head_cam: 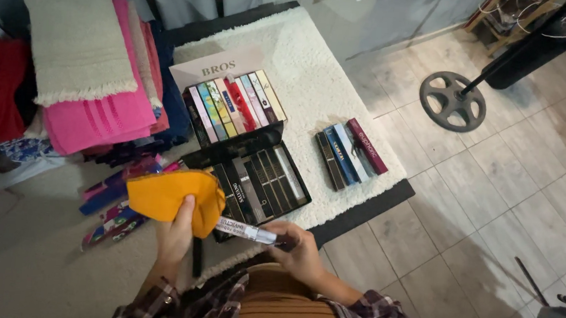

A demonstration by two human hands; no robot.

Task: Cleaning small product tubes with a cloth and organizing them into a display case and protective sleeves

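Gripping an orange cloth (169,198) in your left hand (176,233), fingers hidden under its folds, your right hand (299,249) closed around a slim silver box (246,231) beside it, box's far end swallowed by your palm, forearms cut off below.

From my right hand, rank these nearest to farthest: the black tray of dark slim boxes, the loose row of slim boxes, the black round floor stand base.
1. Black tray of dark slim boxes, just beyond the right hand.
2. Loose row of slim boxes, farther right.
3. Black round floor stand base, far right.
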